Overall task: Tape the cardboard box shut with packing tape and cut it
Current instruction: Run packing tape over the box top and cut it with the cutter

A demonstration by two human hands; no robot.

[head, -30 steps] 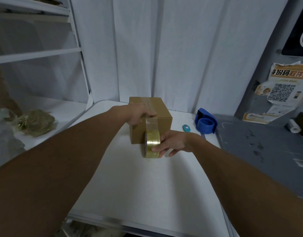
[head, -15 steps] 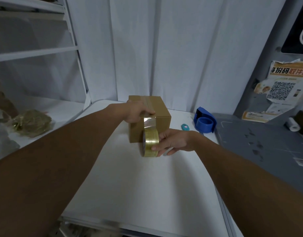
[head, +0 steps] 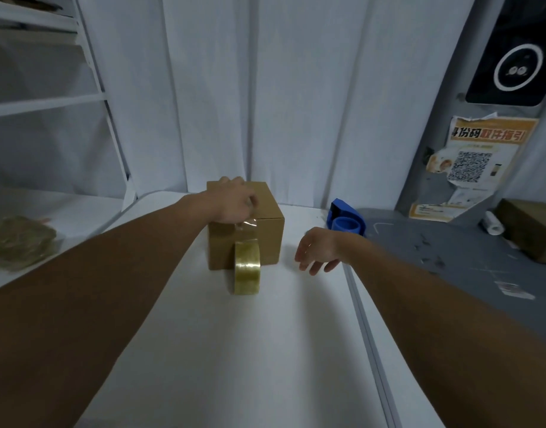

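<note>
A small brown cardboard box [head: 270, 230] stands on the white table [head: 222, 350], flaps down. My left hand [head: 234, 203] lies on its top near the front edge, pressing the tape strip [head: 246, 225] to the cardboard. That clear strip runs down the box's front face to a yellowish roll of packing tape [head: 247, 267], which stands on edge on the table against the box. My right hand [head: 319, 250] hovers to the right of the box, fingers spread and holding nothing. The small cutter seen earlier is hidden behind this hand.
A blue tape dispenser [head: 345, 218] sits at the back right where the white table meets a grey surface [head: 450, 264]. White shelves [head: 46, 103] and a crumpled bag [head: 18, 245] are at left. A brown box [head: 531, 230] and a white roll [head: 494, 227] lie far right.
My right hand has let go of the tape roll and moved right. The roll now rests on the table. My left hand stays on the box top.
</note>
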